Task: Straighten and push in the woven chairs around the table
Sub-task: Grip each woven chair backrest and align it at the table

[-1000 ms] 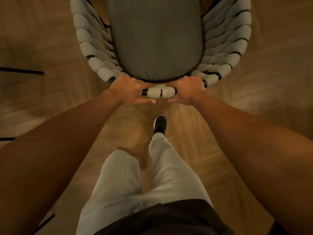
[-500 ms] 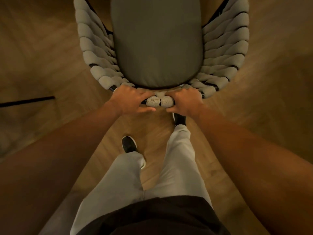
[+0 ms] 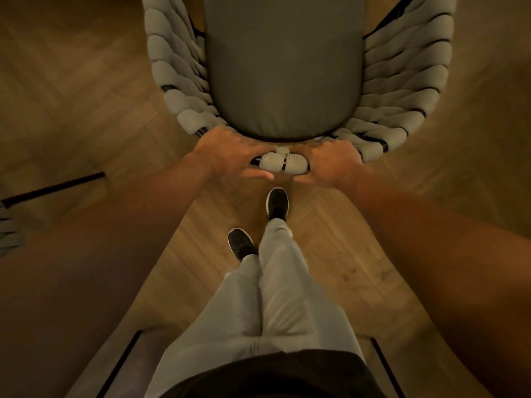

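A woven chair (image 3: 408,81) with thick pale-grey rope wrapped on a black frame fills the upper middle of the head view. Its dark grey seat cushion (image 3: 283,67) faces away from me. My left hand (image 3: 230,152) grips the top rail of the backrest just left of centre. My right hand (image 3: 333,160) grips the same rail just right of centre. Two rope wraps (image 3: 283,162) show between my hands. The chair's legs and the table are hidden from view.
Wooden herringbone floor (image 3: 71,81) lies all around. A black chair leg (image 3: 54,188) and a bit of another woven chair (image 3: 8,231) sit at the left edge. My feet in black shoes (image 3: 277,203) stand right behind the chair. Dark lines (image 3: 120,363) cross the floor low down.
I have stepped on behind the chair with both hands still on the rail. My feet have swapped places. The black leg at the left has drifted lower and nearer.
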### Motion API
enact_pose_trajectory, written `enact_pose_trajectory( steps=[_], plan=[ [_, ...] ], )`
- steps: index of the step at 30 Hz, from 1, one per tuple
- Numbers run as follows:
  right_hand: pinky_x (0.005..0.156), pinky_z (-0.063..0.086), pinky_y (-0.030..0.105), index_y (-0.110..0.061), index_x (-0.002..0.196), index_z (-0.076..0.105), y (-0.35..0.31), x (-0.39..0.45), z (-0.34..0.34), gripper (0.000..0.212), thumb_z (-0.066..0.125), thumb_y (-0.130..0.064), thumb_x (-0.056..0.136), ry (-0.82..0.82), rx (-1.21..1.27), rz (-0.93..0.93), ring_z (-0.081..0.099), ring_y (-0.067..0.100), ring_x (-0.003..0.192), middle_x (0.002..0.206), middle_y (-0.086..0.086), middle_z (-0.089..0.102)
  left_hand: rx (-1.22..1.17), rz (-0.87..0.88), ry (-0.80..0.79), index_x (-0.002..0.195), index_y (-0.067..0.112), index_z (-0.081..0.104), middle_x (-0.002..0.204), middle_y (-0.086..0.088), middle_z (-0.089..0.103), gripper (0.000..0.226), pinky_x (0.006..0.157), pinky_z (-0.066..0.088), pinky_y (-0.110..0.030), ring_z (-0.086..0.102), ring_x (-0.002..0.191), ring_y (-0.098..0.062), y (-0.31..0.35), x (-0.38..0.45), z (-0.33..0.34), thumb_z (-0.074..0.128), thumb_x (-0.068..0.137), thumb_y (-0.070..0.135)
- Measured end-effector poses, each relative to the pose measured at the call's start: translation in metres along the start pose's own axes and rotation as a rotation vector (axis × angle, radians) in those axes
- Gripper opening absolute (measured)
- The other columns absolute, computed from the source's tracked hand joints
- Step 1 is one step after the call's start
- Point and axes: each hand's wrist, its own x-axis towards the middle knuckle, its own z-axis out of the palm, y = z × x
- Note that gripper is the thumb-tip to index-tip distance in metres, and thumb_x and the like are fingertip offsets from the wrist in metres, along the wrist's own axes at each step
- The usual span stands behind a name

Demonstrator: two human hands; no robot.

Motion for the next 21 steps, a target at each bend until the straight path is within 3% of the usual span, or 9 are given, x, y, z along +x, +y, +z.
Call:
enact_pose_trajectory(
  steps=[7,13,21],
  plan=[
    [0.077,0.055,0.038,-0.046,0.137,0.053,0.01,0.066,-0.029,0.068,0.047,-0.081,0.079,-0.003,0.01,0.032,0.07,0.025,0.095,0.109,-0.003,0.073,0.027,-0.071,0.034,0.137,0.036,0.055,0.098,0.005,0.076,0.081,0.051,0.022,-0.023,0.069,0.068,-0.022,-0.065,0.018,-0.019,0.014,0.089,0.087],
    [0.067,0.047,0.037,-0.046,0.127,0.059,0.024,0.124,-0.054,0.063,0.049,-0.08,0.075,-0.002,0.007,0.004,0.07,0.029,0.088,0.098,-0.001,0.074,0.054,-0.091,0.019,0.14,0.037,0.052,0.1,0.006,0.075,0.083,0.051,0.013,-0.021,0.069,0.073,-0.02,-0.115,0.038,-0.042,0.011,0.087,0.087],
    [0.064,0.04,0.036,-0.046,0.121,0.063,0.033,0.184,-0.081,0.062,0.051,-0.08,0.071,0.01,0.02,0.003,0.07,0.03,0.086,0.095,0.0,0.073,0.168,-0.094,0.048,0.136,0.038,0.048,0.087,0.002,0.072,0.078,0.051,0.034,-0.026,0.067,0.067,-0.024,-0.179,0.056,-0.055,0.015,0.087,0.089]
  ],
)
